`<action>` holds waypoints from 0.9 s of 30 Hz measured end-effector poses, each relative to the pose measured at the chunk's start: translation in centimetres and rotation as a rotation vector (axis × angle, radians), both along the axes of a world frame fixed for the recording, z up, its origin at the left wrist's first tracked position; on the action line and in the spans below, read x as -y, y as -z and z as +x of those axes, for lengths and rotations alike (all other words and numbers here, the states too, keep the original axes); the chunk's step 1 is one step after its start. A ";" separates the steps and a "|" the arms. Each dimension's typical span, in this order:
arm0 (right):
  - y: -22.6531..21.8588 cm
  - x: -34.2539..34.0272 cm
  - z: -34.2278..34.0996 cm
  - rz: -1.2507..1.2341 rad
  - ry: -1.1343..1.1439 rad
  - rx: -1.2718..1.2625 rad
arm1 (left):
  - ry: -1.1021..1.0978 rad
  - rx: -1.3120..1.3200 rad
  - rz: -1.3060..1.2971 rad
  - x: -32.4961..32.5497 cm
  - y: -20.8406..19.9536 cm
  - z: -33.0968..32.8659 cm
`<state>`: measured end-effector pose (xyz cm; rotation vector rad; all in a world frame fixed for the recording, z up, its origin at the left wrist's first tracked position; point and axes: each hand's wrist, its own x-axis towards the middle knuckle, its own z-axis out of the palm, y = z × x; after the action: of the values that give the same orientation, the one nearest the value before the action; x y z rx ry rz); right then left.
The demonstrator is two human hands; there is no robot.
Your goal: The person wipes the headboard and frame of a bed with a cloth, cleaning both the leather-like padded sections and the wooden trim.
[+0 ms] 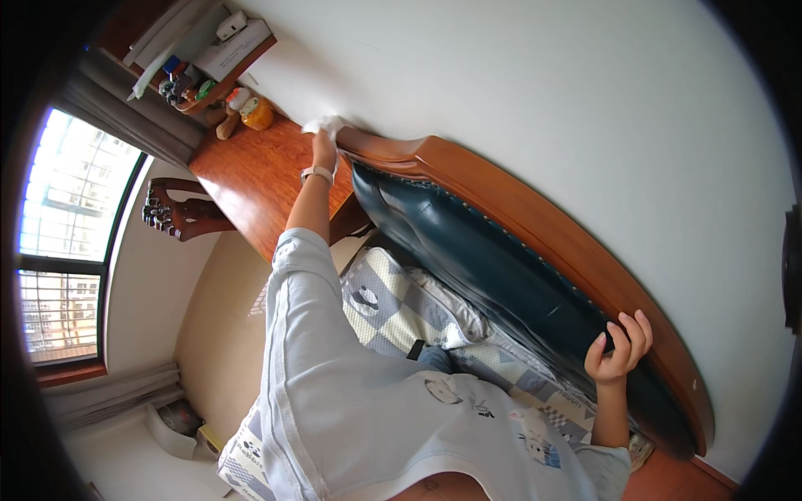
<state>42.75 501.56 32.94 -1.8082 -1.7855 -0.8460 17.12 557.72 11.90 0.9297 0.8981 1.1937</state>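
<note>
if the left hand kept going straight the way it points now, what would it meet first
Beyond the white cloth at its fingers, the left hand would probably meet the pale wall first, though the remaining gap is hard to judge.

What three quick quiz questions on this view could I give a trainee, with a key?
1. Which hand holds the white cloth?
2. True or false: the padding of the headboard is bright yellow.
3. Choose one. The right hand is nearest to: A) the window, B) the headboard, C) the wooden desk.

Key: 1. The left hand. 2. False, it is dark blue-green. 3. B.
</note>
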 end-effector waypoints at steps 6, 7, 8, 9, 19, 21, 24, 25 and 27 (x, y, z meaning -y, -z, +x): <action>0.6 0.0 -0.1 -0.006 0.031 0.073 | 0.148 -0.109 -0.165 0.2 0.5 1.4; 0.6 0.0 -0.1 -0.023 0.036 0.081 | 0.141 -0.097 -0.183 0.9 -0.4 2.2; 0.6 -0.1 -0.2 -0.030 0.041 0.081 | 0.118 -0.103 -0.201 1.8 -1.2 1.8; 0.6 -0.3 -0.1 -0.037 0.046 0.082 | 0.102 -0.153 -0.106 1.5 -0.2 1.5; 1.1 -0.5 0.0 -0.038 0.048 0.075 | 0.098 -0.706 0.925 11.2 -2.2 3.0; 0.8 -0.5 -0.4 -0.053 0.066 0.085 | 0.316 -0.566 0.873 15.8 -7.5 4.1; 0.9 -0.4 -0.1 -0.054 0.063 0.099 | 0.254 -0.497 1.022 18.2 -9.6 4.3; 0.9 -0.4 -0.1 -0.053 0.064 0.104 | 0.214 -0.563 1.057 17.8 -8.7 4.4; 0.8 -0.5 -0.1 -0.045 0.065 0.106 | 0.163 -0.840 0.950 14.7 -3.5 3.9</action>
<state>42.62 502.01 32.10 -1.8913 -1.8334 -0.9501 21.02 543.06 15.42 2.3388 0.8396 1.0692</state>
